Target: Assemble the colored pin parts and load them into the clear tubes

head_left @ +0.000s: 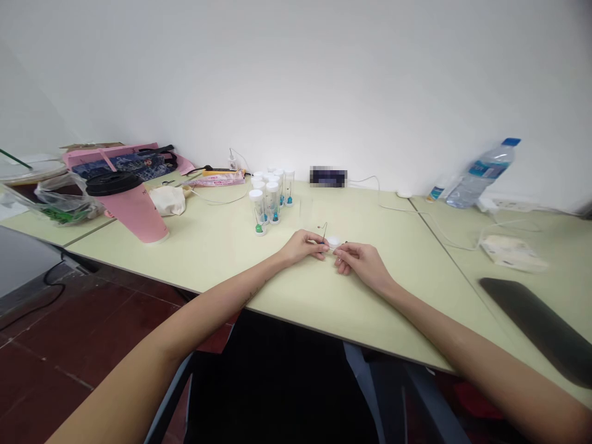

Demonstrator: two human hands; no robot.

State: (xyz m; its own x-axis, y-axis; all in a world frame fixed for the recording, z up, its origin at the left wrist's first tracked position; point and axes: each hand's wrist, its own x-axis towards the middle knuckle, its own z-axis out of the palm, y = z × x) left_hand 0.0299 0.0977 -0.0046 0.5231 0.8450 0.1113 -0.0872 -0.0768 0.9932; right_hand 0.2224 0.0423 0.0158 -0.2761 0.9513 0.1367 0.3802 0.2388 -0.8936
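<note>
Both my hands rest on the pale green table (222, 246), meeting near its middle. My left hand (303, 245) is closed in a pinch on a small blue-based piece with a thin wire (324, 232) that sticks up. My right hand (361, 262) is closed, its fingertips on a small white cap (333, 242) between the two hands. Just beyond, to the left, stand several clear vials with white caps (271, 194), some with blue or green pieces inside.
A pink cup with a black lid (129, 206) stands at left beside a plastic bag (65, 200) and a pink folder. A water bottle (481, 172) lies at the back right. A white packet (511, 253), cables and a dark wrist pad (536, 320) are at right.
</note>
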